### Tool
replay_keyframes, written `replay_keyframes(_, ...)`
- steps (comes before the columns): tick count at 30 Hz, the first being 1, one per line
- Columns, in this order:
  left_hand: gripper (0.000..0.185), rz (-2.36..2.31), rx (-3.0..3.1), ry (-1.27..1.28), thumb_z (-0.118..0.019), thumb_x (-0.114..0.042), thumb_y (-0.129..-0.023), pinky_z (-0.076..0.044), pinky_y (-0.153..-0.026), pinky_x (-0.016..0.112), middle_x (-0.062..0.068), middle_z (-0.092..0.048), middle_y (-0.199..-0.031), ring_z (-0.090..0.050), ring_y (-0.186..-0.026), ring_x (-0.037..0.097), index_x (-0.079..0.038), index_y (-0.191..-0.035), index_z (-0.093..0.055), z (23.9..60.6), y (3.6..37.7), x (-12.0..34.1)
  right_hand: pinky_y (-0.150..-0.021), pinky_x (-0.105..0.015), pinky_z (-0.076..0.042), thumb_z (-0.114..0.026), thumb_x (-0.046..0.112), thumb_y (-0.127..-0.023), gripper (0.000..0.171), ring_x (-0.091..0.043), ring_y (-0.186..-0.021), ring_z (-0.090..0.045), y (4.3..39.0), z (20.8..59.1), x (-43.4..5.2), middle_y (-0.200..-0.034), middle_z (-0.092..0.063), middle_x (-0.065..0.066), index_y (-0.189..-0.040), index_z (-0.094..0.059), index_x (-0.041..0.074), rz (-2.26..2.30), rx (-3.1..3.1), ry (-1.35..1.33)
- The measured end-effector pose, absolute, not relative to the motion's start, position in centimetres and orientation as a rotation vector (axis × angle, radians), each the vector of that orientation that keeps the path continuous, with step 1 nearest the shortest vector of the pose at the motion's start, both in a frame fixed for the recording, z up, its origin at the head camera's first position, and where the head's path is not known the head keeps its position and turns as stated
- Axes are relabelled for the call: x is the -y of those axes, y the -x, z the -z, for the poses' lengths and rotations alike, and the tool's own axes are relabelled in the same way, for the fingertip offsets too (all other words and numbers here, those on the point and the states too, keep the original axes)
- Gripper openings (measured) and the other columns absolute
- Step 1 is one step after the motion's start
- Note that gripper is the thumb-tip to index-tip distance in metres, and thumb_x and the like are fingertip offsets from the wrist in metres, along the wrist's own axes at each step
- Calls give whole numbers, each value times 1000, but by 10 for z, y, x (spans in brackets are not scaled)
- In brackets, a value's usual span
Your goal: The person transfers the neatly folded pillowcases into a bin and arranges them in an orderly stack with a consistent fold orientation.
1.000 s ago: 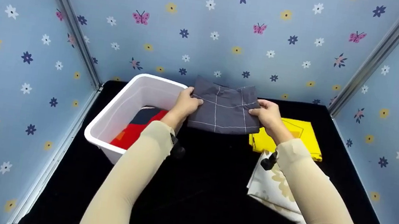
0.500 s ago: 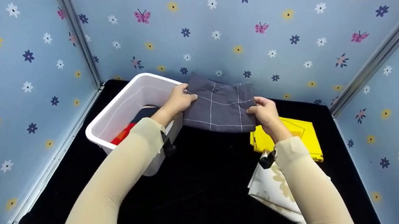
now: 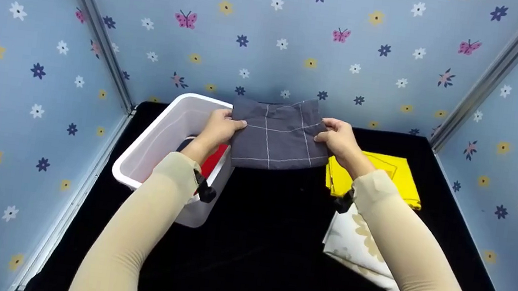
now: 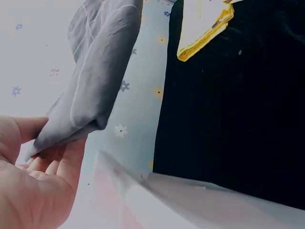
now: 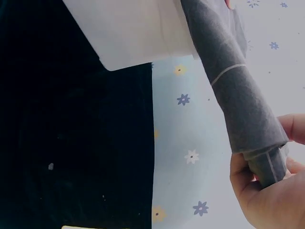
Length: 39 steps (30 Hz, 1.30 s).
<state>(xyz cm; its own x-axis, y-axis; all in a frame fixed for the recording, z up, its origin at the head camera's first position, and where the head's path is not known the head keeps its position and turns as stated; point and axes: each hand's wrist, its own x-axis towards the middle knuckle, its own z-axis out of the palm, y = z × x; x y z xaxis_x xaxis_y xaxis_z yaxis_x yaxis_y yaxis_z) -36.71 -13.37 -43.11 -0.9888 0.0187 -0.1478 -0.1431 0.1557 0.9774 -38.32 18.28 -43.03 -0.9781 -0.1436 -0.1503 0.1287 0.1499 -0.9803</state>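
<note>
The folded grey cloth [image 3: 279,134], pinched at its ends by your left hand [image 3: 218,127] and right hand [image 3: 340,139], has shifted left toward the white bin [image 3: 159,142]; yellow cloth [image 3: 397,176] and floral cloth [image 3: 356,243] lie on the surface [image 3: 264,256].

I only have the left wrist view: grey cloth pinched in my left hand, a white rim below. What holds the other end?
Observer: The right hand grips the far edge of the grey checked cloth, held up off the table.
Operator: What's in the white bin?
Observer: The white bin holds red fabric, partly hidden by the left hand and its forearm.
Operator: Anything else nearby?
Observer: A cream floral cloth lies in front of the yellow cloth.
</note>
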Motion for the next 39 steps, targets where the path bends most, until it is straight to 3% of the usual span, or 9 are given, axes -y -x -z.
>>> replay_keyframes(3, 41, -1999, -2216, 116, -63, -6, -106, -64, -77, 28, 28, -70, -136, -74, -83, 13, 7, -145, -60, 432, 365, 140, -77, -23, -62, -62, -12, -92, 56, -10, -87, -72, 383, 429, -178, -111, -72, -1, -147, -60, -4, 1919, -2207, 40)
replay_keyframes(8, 48, -2063, -2117, 117, -62, -3, -102, -63, -72, 27, 17, -69, -124, -72, -84, 13, 5, -148, -55, 433, 362, 150, -77, -23, -61, -61, -13, -90, 58, -10, -89, -71, 384, 428, -169, -114, -72, -2, -147, -60, -5, 1925, -2202, 61)
replay_keyframes(15, 42, -2111, -2066, 136, -60, -17, -110, -64, -68, 29, 3, -72, -97, -74, -76, 13, 4, -146, -53, 438, 361, 156, -77, -23, -61, -63, -13, -89, 57, -11, -92, -71, 383, 424, -162, -114, -74, -2, -145, -62, -3, 1892, -2227, 95)
replay_keyframes(18, 43, -2097, -2089, 139, -59, -19, -111, -64, -67, 29, 3, -72, -99, -74, -74, 12, 4, -147, -53, 438, 361, 158, -78, -24, -60, -64, -12, -89, 56, -12, -91, -71, 383, 423, -159, -116, -74, -4, -144, -63, -2, 1872, -2233, 110)
replay_keyframes(25, 43, -2054, -2148, 151, -58, -13, -112, -63, -69, 27, 15, -70, -123, -73, -76, 11, 3, -151, -54, 438, 359, 169, -76, -24, -61, -64, -12, -88, 56, -12, -89, -71, 384, 424, -152, -117, -75, -5, -143, -65, -1, 1860, -2242, 128)
replay_keyframes(30, 40, -2086, -2146, 146, -58, -9, -110, -63, -67, 27, 6, -70, -105, -72, -74, 10, 4, -147, -55, 438, 356, 177, -73, -24, -61, -63, -14, -86, 57, -11, -85, -71, 386, 425, -144, -112, -75, -3, -142, -65, -3, 1880, -2246, 150)
replay_keyframes(34, 36, -2097, -2146, 128, -59, -7, -109, -62, -67, 26, 0, -70, -91, -71, -72, 10, 6, -142, -56, 437, 356, 185, -72, -25, -61, -63, -13, -86, 58, -11, -85, -70, 388, 424, -138, -119, -73, -7, -143, -65, -2, 1858, -2274, 171)
replay_keyframes(39, 36, -2063, -2190, 122, -59, -6, -109, -62, -73, 24, 0, -69, -96, -71, -78, 9, 11, -141, -57, 434, 354, 197, -72, -25, -61, -64, -13, -86, 60, -11, -85, -70, 392, 423, -129, -129, -72, -15, -145, -64, 0, 1832, -2283, 171)
